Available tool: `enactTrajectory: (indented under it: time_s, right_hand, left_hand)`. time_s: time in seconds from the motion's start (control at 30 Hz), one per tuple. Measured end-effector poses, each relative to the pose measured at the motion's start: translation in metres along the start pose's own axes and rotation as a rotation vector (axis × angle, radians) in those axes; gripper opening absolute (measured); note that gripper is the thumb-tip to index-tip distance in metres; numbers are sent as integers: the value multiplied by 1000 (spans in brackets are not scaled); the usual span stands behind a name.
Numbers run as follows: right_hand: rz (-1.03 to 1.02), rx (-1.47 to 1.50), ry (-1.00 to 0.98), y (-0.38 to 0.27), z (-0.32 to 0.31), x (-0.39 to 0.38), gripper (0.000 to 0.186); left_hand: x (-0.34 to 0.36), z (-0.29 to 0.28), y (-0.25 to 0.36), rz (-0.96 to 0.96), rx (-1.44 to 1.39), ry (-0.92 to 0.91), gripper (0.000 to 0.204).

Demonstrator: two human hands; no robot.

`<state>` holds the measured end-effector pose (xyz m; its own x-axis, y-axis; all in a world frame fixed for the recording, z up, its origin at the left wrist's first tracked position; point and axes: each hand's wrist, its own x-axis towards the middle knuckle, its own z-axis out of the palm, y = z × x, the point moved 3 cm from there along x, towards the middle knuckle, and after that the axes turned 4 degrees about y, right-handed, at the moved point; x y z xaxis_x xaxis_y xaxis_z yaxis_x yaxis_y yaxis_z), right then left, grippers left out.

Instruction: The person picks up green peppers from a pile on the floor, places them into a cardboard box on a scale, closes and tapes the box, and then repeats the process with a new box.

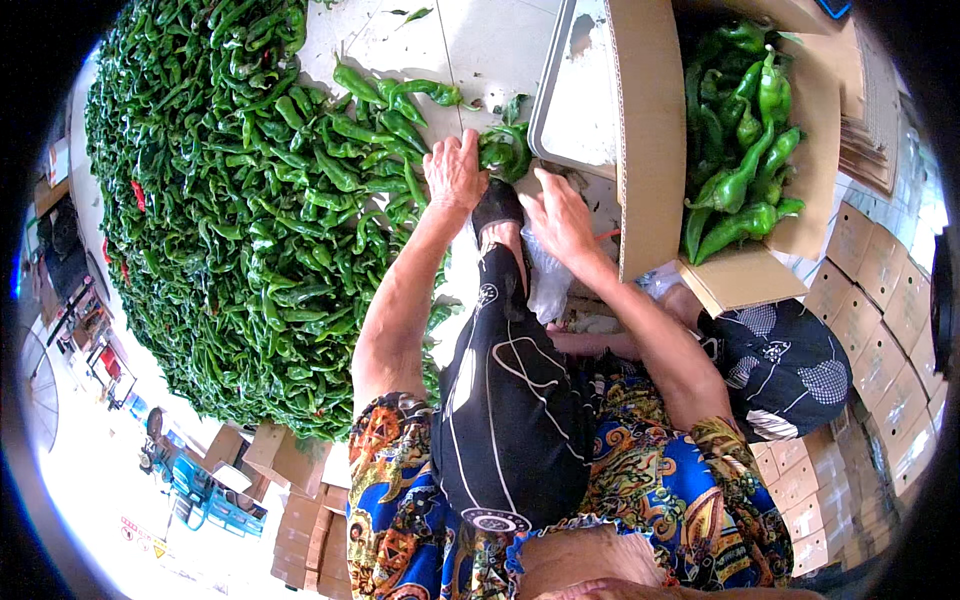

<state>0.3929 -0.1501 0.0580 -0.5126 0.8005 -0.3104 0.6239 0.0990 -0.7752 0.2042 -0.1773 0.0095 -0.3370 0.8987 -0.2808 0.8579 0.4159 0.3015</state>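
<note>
A huge heap of long green peppers (250, 220) spreads over the floor on the left. At its right edge my left hand (455, 175) reaches down, back of the hand up, fingers stretched out beside the loose peppers. A small cluster of green peppers (507, 152) lies just right of its fingers, between my two hands. My right hand (560, 213) hovers right of that cluster, index finger and thumb apart, nothing visible between them. To the right stands an open cardboard box (652, 140) with several green peppers (745, 180) inside.
A pale tray (570, 100) with a grey rim lies left of the box. My shoe (497, 205) is close below the pepper cluster. A clear plastic bag (548, 275) sits beside my leg. Stacked cartons (880, 330) line the right side; flattened cardboard (868, 150) lies behind the box.
</note>
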Motion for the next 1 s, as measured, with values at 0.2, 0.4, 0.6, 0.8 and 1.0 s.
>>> enactTrajectory:
  time_s: [0.2,0.4,0.6,0.8,1.0]
  right_hand:
    - [292,-109,126,27,42,29,46]
    - [497,-82,201,32,52,43,51]
    - [541,116,304,25,62,46,46]
    - [449,97,13,-7,36,12,37]
    - [84,256,-122,-101,-79,-77,31]
  left_hand:
    - [0,-44,-52,-167,-601,184,31]
    - [-3,-71,-81,-372,-959,61,29]
    - [16,-27,-43,-169,-274,310,44]
    - [13,-12,-42,-345,-614,283,45]
    - [0,-154,2,-169,-1221,268,29]
